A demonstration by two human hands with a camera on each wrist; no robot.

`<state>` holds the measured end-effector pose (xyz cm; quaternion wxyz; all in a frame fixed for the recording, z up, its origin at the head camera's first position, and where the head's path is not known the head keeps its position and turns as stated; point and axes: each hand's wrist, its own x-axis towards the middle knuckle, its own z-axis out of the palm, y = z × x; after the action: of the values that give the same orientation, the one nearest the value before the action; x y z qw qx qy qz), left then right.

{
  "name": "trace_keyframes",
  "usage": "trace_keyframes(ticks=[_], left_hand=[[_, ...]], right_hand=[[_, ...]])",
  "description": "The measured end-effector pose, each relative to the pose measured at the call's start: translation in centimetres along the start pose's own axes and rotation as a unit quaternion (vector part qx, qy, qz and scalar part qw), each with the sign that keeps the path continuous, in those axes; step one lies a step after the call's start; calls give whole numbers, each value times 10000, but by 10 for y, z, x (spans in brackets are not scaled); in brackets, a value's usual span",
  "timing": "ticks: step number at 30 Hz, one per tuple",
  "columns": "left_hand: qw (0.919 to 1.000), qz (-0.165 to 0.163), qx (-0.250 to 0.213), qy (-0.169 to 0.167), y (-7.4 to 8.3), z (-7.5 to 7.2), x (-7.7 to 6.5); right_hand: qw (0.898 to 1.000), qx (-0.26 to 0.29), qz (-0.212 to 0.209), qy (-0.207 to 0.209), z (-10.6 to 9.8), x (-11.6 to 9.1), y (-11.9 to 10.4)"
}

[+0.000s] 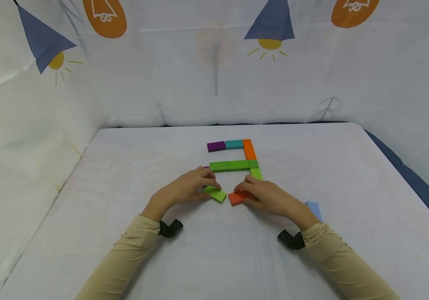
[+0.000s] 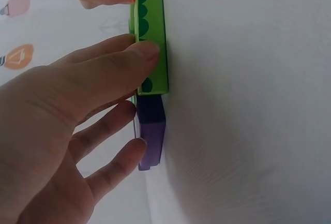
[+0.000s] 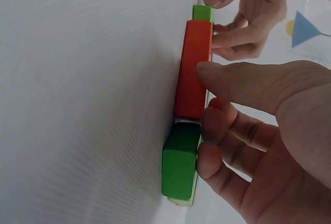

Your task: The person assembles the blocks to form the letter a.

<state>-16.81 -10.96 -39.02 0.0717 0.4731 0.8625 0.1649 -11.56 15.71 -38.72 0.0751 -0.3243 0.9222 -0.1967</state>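
Observation:
My left hand [image 1: 184,188] pinches a light green block [image 1: 218,196] on the table, thumb on its near face. Beside that block a purple block [image 2: 151,138] lies close to the lower fingertips in the left wrist view. My right hand [image 1: 270,198] holds a red-orange block [image 1: 235,199] between thumb and fingers, its left end a short gap from the light green one in the head view. A dark green block [image 3: 179,169] stands right by the right hand's lower fingers; in the head view the hand hides it.
Beyond the hands, purple [image 1: 216,146], teal [image 1: 234,144] and orange [image 1: 249,149] blocks join a row of green blocks [image 1: 219,166]. Another light green block [image 1: 255,173] extends toward the right hand. A light blue block [image 1: 313,209] lies by the right wrist. White fabric walls [image 1: 184,75] surround the table.

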Motion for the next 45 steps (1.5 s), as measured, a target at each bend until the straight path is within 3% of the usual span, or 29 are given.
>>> trace_keyframes(ticks=[14,20,25,28,32,34,45], left_hand=[[9999,29,-120,117,2,5,6],[9979,-387,-397,341,-3,-1,3],[9962,-666,-330,447,-8,-4,-1],[9919,-1098,-330,546,-11,-3,-2],[9788,-1859,-453,738,-16,2,-2],[9739,-2062,-514,802,-18,5,-1],[9740,-1980,-473,997,-20,10,4]], right_hand=[[9999,122,-24,-117,-1,-1,7],[9989,304,304,-204,-16,-5,11],[9966,477,617,-261,-32,-13,21],[9946,495,818,-414,-37,-17,28],[9908,475,1126,-581,-39,-21,33],[9886,496,1257,-662,-39,-22,33],[9810,427,1597,-1019,-35,-19,32]])
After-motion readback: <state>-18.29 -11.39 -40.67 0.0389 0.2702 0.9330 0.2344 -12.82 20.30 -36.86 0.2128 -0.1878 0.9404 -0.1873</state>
